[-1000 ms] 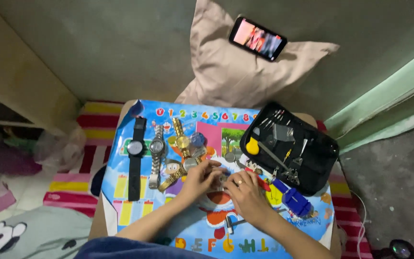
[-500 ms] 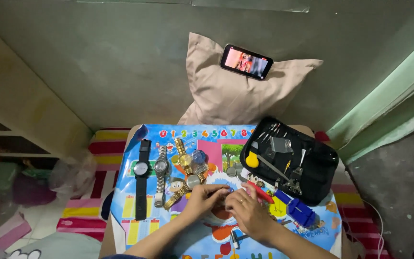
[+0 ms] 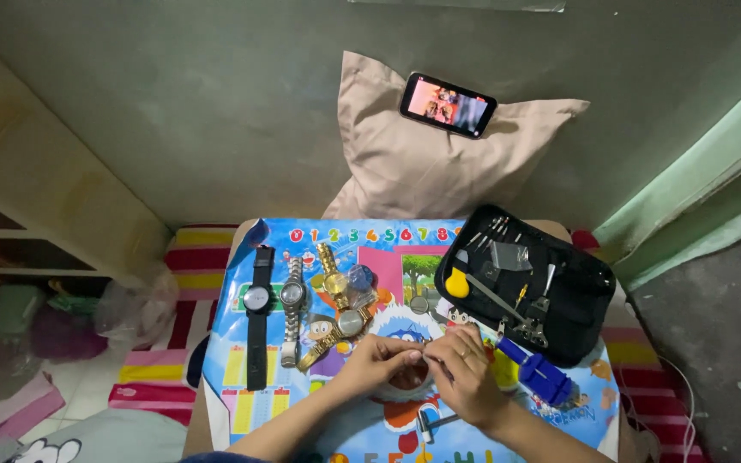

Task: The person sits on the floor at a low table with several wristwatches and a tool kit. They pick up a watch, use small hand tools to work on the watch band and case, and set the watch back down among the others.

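On the mat, left to right:
Black watch (image 3: 256,300): lies flat at the far left, strap straight, well apart from the hands.
Steel watch (image 3: 292,296): just beside it; gold watches (image 3: 337,302) crowd against one another, so scratching is likely if they get nudged.
Left hand (image 3: 376,360): fingers pinched together on a small part, too small to identify.
Right hand (image 3: 467,377): fingertips pressed to the same part at mat (image 3: 242,403) centre; a slip could send it off the edge.
Hammer (image 3: 429,423): just below the wrists, a snag risk.
Blue tool (image 3: 538,374): touching the right forearm; an elbow could knock it.
Tool case (image 3: 589,309): open, loose picks exposed.
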